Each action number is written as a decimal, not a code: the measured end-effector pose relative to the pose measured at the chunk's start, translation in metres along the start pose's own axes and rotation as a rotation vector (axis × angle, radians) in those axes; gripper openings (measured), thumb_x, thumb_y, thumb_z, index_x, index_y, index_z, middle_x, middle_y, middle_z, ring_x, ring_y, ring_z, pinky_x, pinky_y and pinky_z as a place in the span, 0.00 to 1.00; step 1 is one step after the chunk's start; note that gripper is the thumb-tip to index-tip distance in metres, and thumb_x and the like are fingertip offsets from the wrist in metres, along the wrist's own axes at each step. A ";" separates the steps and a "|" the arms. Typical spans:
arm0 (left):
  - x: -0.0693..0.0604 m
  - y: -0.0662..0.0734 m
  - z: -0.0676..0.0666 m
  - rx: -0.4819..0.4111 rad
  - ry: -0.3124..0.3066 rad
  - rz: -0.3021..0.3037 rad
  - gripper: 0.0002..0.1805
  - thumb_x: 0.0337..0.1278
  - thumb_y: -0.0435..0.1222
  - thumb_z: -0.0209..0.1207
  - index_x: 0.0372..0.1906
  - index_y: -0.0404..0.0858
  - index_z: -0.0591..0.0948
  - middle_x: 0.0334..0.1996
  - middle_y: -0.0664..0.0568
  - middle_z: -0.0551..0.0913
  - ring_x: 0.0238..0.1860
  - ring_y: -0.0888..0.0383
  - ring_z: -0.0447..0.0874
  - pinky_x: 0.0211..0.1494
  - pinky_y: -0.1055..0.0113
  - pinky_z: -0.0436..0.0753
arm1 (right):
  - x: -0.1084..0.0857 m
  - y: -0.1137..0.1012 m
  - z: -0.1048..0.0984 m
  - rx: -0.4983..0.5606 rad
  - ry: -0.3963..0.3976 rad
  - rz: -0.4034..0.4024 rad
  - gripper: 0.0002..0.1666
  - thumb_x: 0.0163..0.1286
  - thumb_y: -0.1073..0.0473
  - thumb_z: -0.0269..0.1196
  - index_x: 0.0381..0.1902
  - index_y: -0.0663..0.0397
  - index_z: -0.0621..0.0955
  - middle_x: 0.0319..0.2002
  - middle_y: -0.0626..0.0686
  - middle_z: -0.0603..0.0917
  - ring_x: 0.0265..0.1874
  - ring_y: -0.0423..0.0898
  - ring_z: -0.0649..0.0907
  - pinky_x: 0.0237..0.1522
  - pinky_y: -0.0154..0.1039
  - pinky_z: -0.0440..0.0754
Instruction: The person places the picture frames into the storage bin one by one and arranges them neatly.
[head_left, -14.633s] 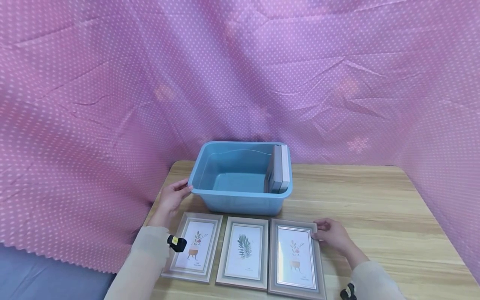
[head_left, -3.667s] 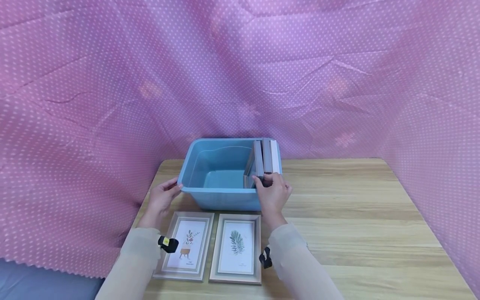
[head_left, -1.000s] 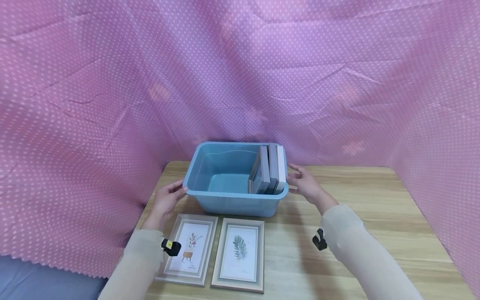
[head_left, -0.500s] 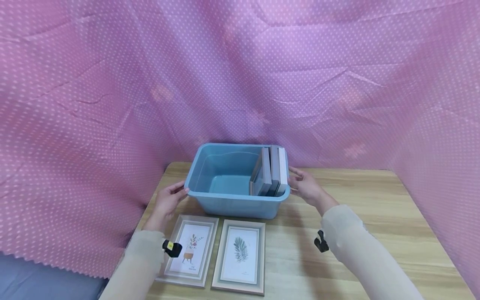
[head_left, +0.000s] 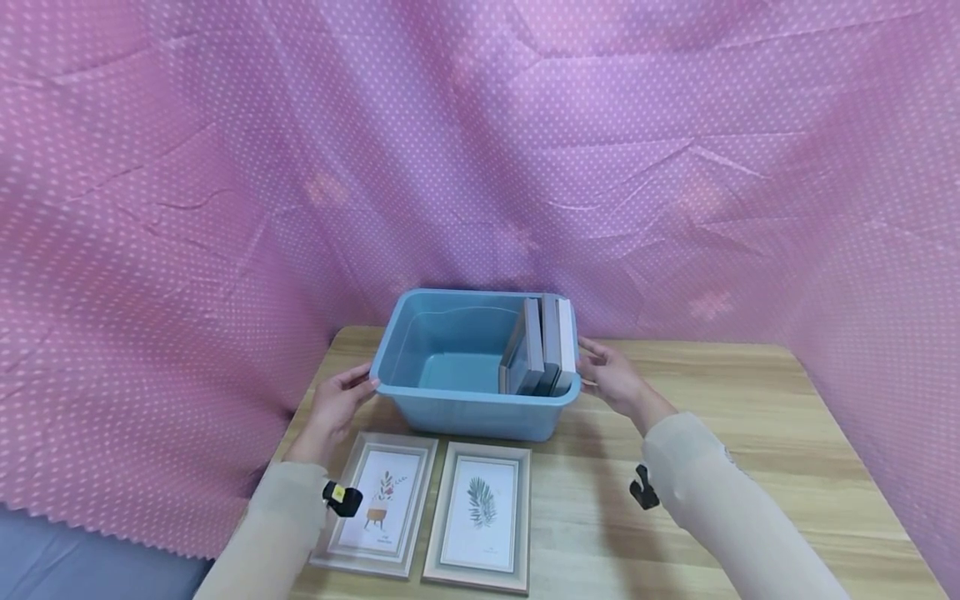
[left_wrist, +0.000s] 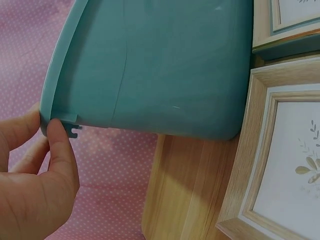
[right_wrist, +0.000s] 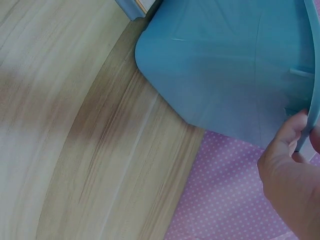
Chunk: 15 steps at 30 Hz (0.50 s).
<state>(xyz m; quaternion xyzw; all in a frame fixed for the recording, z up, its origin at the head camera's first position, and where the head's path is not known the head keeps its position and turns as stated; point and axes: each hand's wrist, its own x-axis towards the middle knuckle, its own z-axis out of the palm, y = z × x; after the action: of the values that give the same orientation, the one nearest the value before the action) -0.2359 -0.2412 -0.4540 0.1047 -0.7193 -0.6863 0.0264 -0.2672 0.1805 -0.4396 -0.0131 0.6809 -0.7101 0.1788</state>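
Observation:
A blue plastic storage bin (head_left: 472,413) stands near the back of the table. My left hand (head_left: 335,408) grips its left rim; in the left wrist view, fingers and thumb pinch the rim's edge. On the opposite side, my right hand (head_left: 618,385) holds the right rim between thumb and fingers, as the right wrist view shows. Inside, against the right wall, three picture frames stand on edge: a leaning grey one (head_left: 534,342), another grey one (head_left: 551,325) and a white-edged one (head_left: 566,337). In front lie a potted-plant picture frame (head_left: 381,504) and a green-leaf picture frame (head_left: 480,517), both face up.
The wooden table (head_left: 720,467) extends to the right of the bin. A pink dotted cloth (head_left: 480,150) hangs close behind the bin and around the sides. Blue-grey fabric (head_left: 90,550) shows at the lower left.
The rightmost picture frame has gone from the table into the bin, where my right hand let go of it. That hand then moved to the bin's right rim. The last second shows little motion.

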 end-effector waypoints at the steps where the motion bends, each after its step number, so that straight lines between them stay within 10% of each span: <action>1: 0.000 0.000 -0.001 0.001 -0.007 0.000 0.26 0.61 0.27 0.58 0.63 0.26 0.68 0.59 0.29 0.70 0.43 0.63 0.80 0.54 0.70 0.79 | -0.001 0.000 0.001 0.002 0.004 0.003 0.34 0.75 0.68 0.47 0.75 0.53 0.52 0.65 0.68 0.62 0.56 0.53 0.74 0.64 0.52 0.68; 15: -0.004 -0.001 -0.023 0.215 -0.066 0.063 0.30 0.61 0.39 0.62 0.66 0.32 0.68 0.59 0.36 0.73 0.49 0.56 0.78 0.53 0.62 0.82 | -0.016 0.005 0.018 -0.014 0.030 -0.003 0.34 0.76 0.67 0.47 0.75 0.53 0.51 0.66 0.68 0.62 0.62 0.58 0.69 0.64 0.52 0.69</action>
<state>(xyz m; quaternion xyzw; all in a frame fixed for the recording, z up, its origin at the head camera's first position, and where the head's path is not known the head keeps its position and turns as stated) -0.2279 -0.2631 -0.4531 0.0618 -0.7920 -0.6073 0.0128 -0.2463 0.1671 -0.4398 -0.0045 0.6886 -0.7056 0.1674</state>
